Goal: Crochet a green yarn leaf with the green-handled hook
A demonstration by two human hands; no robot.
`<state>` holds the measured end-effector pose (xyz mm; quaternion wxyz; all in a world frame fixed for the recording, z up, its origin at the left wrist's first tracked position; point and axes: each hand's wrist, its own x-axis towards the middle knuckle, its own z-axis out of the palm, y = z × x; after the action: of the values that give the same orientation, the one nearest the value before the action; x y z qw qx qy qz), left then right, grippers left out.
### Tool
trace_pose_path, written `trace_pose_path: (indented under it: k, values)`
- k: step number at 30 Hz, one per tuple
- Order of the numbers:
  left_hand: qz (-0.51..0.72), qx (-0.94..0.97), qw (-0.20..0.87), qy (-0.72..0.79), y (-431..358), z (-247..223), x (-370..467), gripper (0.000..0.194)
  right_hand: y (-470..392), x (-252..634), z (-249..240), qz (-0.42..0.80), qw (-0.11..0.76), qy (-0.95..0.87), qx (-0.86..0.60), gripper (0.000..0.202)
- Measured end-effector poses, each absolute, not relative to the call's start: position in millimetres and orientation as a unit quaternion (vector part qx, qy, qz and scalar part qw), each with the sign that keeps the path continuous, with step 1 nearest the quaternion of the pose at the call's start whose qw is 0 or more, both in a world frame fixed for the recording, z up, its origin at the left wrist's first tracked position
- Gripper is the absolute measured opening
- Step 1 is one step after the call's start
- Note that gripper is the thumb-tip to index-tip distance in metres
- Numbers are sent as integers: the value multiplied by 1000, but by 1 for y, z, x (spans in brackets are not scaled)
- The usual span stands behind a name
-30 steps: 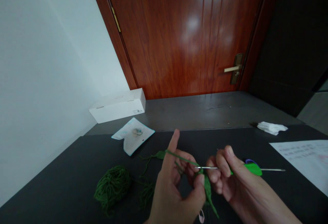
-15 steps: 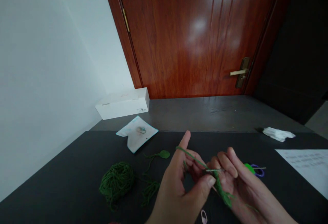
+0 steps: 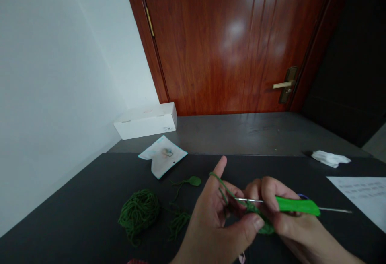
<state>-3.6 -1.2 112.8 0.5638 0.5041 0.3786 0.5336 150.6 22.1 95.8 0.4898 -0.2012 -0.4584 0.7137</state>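
Observation:
My left hand (image 3: 215, 215) pinches a small green crocheted piece (image 3: 266, 227) between thumb and fingers. A strand of green yarn (image 3: 221, 181) runs over its raised index finger toward the piece. In my right hand (image 3: 285, 211) is a crochet hook with a bright green handle (image 3: 297, 205) and metal shafts at both ends. Its left tip passes by the top of the piece, where yarn lies around the shaft. The fingers partly hide the piece. To the left lie a ball of green yarn (image 3: 140, 213) and a loose tangle of yarn (image 3: 177, 223).
A small green leaf-shaped piece (image 3: 194, 180) with a tail lies beyond the yarn. Behind are a white packet (image 3: 163, 157) and a white box (image 3: 146, 121). At right are a crumpled white tissue (image 3: 330, 158) and a printed sheet (image 3: 362, 193). A pink stitch marker (image 3: 242, 258) lies below my hands.
My right hand has turned, bringing the hook's green handle into full view. The hook's tip has shifted left, and the green piece is now more covered by my fingers.

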Motion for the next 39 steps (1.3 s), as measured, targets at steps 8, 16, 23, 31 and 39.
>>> trace_pose_path:
  k: [8,16,23,31,39]
  values:
    - [558,502,554,359,4,102,-5,93,22,151,96,678,517,-469,-232,25]
    - [546,477,580,372,3,121,-10,66,21,152,96,646,549,-470,-243,26]
    - [592,429,580,359,4,128,-7,37,14,154,96,618,562,-479,-269,26]
    - [486,582,516,398,-1,123,-9,45,5,160,99,555,625,-475,-277,27]
    - [397,672,482,399,-5,108,5,61,-6,168,83,511,656,-475,-290,29]
